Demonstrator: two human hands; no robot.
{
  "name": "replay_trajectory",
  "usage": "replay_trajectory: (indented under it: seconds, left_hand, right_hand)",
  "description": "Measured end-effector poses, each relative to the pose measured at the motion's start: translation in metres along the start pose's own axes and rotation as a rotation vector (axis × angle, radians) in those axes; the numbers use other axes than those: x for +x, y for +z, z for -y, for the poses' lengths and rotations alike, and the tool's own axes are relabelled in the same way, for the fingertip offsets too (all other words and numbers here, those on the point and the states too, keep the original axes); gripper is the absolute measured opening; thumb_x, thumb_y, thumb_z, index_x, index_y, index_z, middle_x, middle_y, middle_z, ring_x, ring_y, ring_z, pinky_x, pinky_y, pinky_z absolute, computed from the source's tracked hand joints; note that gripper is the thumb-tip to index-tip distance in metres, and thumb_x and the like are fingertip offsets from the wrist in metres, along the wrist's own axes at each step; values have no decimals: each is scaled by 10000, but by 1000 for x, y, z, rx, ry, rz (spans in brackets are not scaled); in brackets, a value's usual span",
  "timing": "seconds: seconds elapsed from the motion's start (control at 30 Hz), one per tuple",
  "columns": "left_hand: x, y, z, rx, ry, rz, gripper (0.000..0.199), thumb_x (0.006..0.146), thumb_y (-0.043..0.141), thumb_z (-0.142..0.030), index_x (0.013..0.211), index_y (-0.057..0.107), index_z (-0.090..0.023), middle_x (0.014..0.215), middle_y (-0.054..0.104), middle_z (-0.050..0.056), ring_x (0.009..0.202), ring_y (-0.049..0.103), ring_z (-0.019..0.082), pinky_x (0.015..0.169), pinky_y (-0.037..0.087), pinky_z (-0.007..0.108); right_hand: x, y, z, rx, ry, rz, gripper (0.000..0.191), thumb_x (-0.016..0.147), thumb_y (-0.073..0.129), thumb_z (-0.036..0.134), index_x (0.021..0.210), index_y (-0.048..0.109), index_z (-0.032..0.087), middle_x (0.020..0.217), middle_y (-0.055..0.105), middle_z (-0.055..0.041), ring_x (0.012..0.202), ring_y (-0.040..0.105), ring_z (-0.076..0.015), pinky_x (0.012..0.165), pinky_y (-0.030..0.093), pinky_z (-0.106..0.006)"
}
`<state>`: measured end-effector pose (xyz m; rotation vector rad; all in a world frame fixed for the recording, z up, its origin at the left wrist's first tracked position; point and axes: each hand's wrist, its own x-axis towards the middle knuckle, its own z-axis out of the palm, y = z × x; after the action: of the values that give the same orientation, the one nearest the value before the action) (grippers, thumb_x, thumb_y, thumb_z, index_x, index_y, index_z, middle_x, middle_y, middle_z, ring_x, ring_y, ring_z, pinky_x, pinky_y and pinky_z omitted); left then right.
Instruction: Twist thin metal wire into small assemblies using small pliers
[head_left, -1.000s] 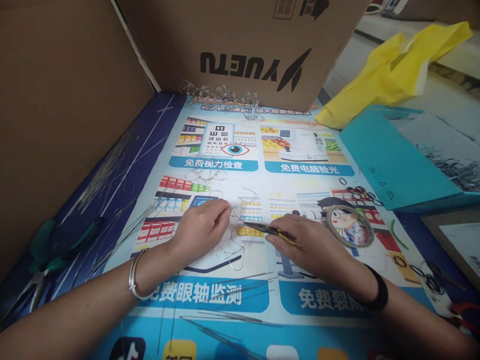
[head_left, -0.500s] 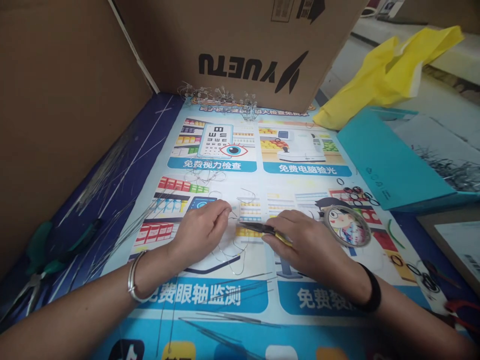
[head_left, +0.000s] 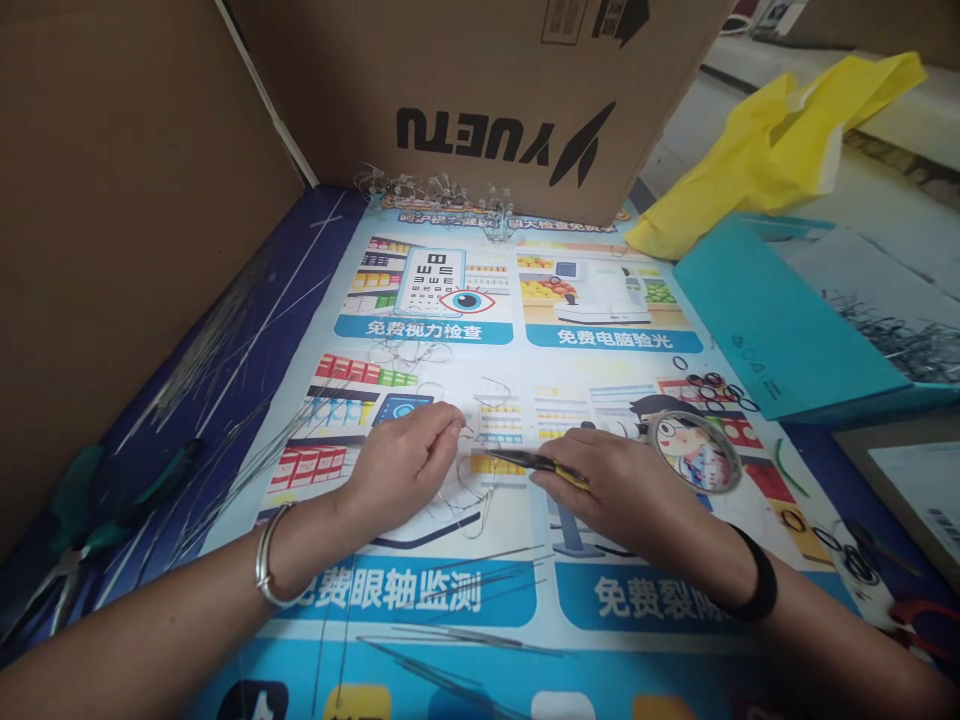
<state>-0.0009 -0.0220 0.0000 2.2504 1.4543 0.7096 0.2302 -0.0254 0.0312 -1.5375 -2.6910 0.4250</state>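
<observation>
Near the middle of the tabletop (head_left: 313, 228), above a printed sheet (head_left: 637, 650), the 2 hands are facing each other across a small gap. The left hand (head_left: 405, 465) is pinching its fingers together, apparently on thin wire (head_left: 486, 503); the exact grip is hidden. The right hand (head_left: 600, 470) is clasping yellow-edged pliers (head_left: 529, 461); whether their jaws are parted is too small to tell.

The key relation is this: the pliers' long axis is running from the right hand toward 9 o'clock, leaning a little to 10, with the tips ending near the left fingertips but apart from them. Loops of the thin wire are curving below that gap, at 4 o'clock from the left hand, which is lying nearer to them than the right.

Straight wires (head_left: 480, 638) are lying farther down, toward 6 o'clock. A tape roll (head_left: 733, 472) is sitting just beside the right hand at 3 o'clock, black rings (head_left: 716, 390) are scattering at 2, and green-handled pliers (head_left: 73, 560) are lying well apart, between 8 and 9 o'clock from the left hand.
</observation>
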Motion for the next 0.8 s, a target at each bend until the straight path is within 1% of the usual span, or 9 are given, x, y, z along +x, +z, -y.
replay_trajectory:
  seconds: [0.17, 0.27, 0.4, 0.53, 0.73, 0.8]
  left_hand:
    - [1, 1, 2, -49, 46, 60, 212, 921, 375, -250, 932, 573, -176, 835, 652, 29, 751, 594, 149, 656, 442, 269]
    - [1, 3, 6, -83, 71, 87, 172, 912, 422, -249, 960, 575, -186, 883, 663, 23, 801, 604, 142, 688, 451, 257]
    - [1, 5, 10, -99, 112, 24, 154, 903, 461, -275, 947, 583, -192, 860, 665, 15, 777, 604, 137, 675, 452, 252]
    - [2, 3, 8, -128, 171, -27, 142, 900, 465, -239, 894, 592, -178, 830, 641, 22, 787, 574, 139, 702, 443, 263]
    - [4, -2, 0, -200, 100, -89, 118, 882, 471, -182, 896, 587, -159, 828, 592, 28, 794, 538, 134, 711, 426, 263]
    - [4, -3, -1, -235, 77, -110, 127, 886, 459, -174, 892, 586, -163, 840, 592, 24, 816, 535, 134, 738, 422, 266]
  right_hand:
    - [0, 1, 0, -71, -17, -34, 214, 873, 475, 338, 883, 639, 200, 796, 642, -53, 736, 595, -177, 582, 362, -252]
    - [-1, 1, -1, -98, -26, -52, 214, 872, 482, 336, 873, 642, 193, 791, 641, -58, 729, 590, -174, 579, 352, -253]
    - [-3, 1, -2, -131, -35, -74, 214, 879, 475, 343, 879, 633, 198, 787, 630, -52, 746, 582, -185, 589, 348, -265]
    - [-2, 1, -1, -162, -42, -82, 226, 888, 458, 342, 862, 631, 200, 775, 617, -50, 749, 571, -189, 601, 349, -273]
    - [3, -1, 4, -213, -64, -115, 212, 884, 467, 317, 848, 634, 190, 774, 613, -58, 756, 554, -194, 619, 342, -280]
    - [4, -2, 5, -226, -70, -121, 209, 882, 470, 318, 846, 633, 192, 772, 612, -57, 749, 546, -194, 615, 332, -283]
